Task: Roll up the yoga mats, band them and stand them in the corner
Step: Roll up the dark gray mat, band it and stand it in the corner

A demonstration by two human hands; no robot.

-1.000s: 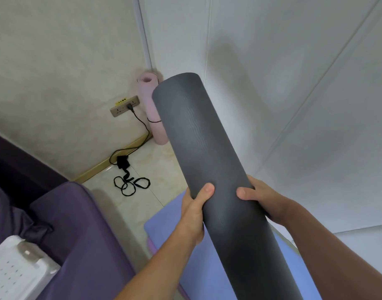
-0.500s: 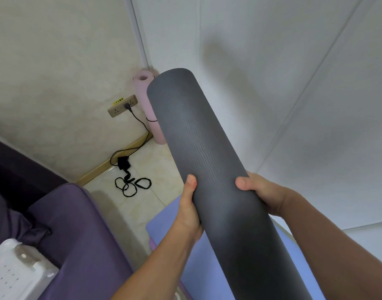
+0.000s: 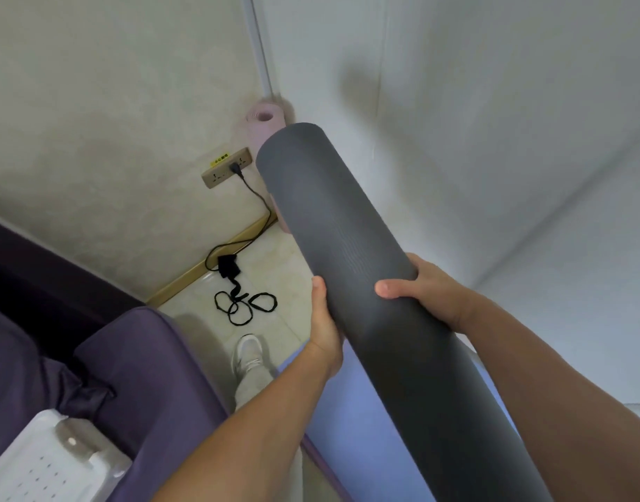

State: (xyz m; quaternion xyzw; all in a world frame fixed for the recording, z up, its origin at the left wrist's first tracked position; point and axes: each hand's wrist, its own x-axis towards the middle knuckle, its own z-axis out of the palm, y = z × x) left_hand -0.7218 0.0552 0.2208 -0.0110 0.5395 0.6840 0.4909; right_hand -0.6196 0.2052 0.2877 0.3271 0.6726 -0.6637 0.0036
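Mats: we count three, one grey roll in our hands, one pink roll upright in the corner, one blue mat flat on the floor | left hand and right hand curl round the grey roll, tilted toward the corner | bands: several black loops on the tiles, number unclear

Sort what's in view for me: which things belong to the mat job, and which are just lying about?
Part of the job:
- grey rolled mat, gripped by the left hand and right hand
- pink rolled mat standing in the corner
- blue mat flat on the floor
- black bands on the floor

Lying about:
- wall socket with plugged-in charger
- purple sofa
- white plastic stool
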